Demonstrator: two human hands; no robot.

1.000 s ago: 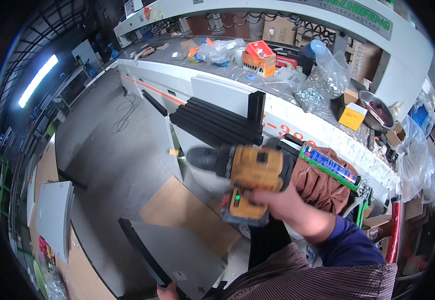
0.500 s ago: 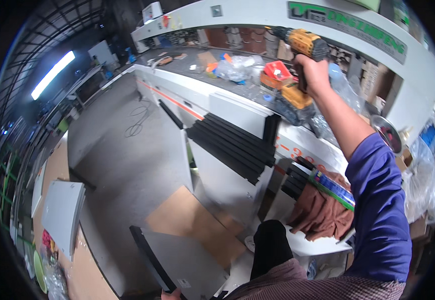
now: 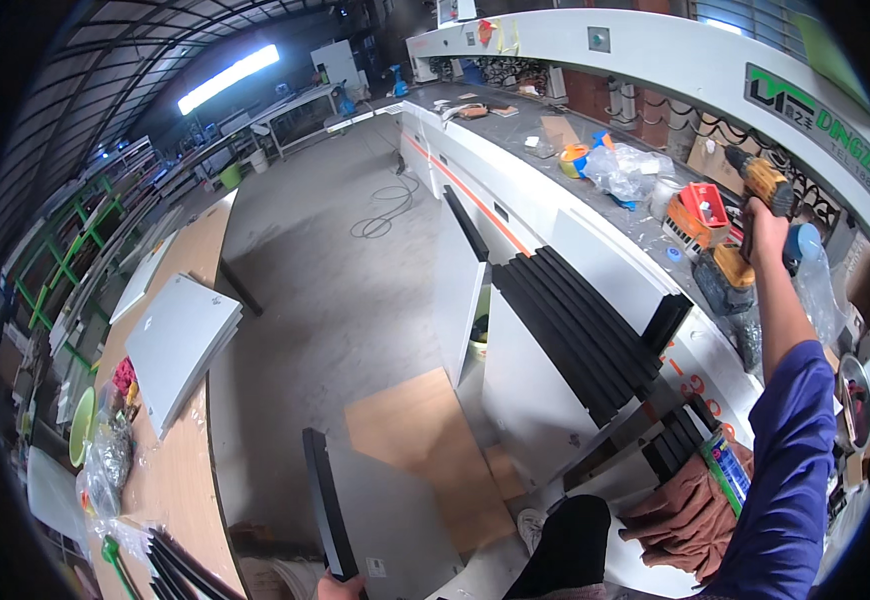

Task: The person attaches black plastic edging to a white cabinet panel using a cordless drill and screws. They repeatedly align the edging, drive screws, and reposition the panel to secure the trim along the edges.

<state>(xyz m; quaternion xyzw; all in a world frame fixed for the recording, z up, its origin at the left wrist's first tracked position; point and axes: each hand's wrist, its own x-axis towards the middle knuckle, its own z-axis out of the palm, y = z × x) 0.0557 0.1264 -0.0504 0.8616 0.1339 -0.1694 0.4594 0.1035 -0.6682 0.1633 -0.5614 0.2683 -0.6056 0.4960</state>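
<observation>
My right hand (image 3: 767, 240) is wrapped round the handle of a yellow and black cordless drill (image 3: 773, 188). The drill's thick battery base (image 3: 727, 280) is at the machine's dark bed, beside an orange box. Low in the picture, my left hand (image 3: 341, 587) grips the near end of a grey panel (image 3: 395, 515) along its black edge strip (image 3: 327, 500). The panel stands tilted, its far end over a brown board (image 3: 435, 440). Only part of the left hand shows, at the lower border.
Several black strips (image 3: 575, 330) lie across white panels right of centre. A brown cloth (image 3: 680, 520) and a blue-green tube (image 3: 727, 465) lie by my right arm. Stacked white panels (image 3: 180, 340) rest on the wooden table (image 3: 190, 490) at left. A cable (image 3: 385, 212) loops on the floor.
My view has swung to the left, so the scene sits further right. Both hands keep their hold, on the drill and on the grey panel.
</observation>
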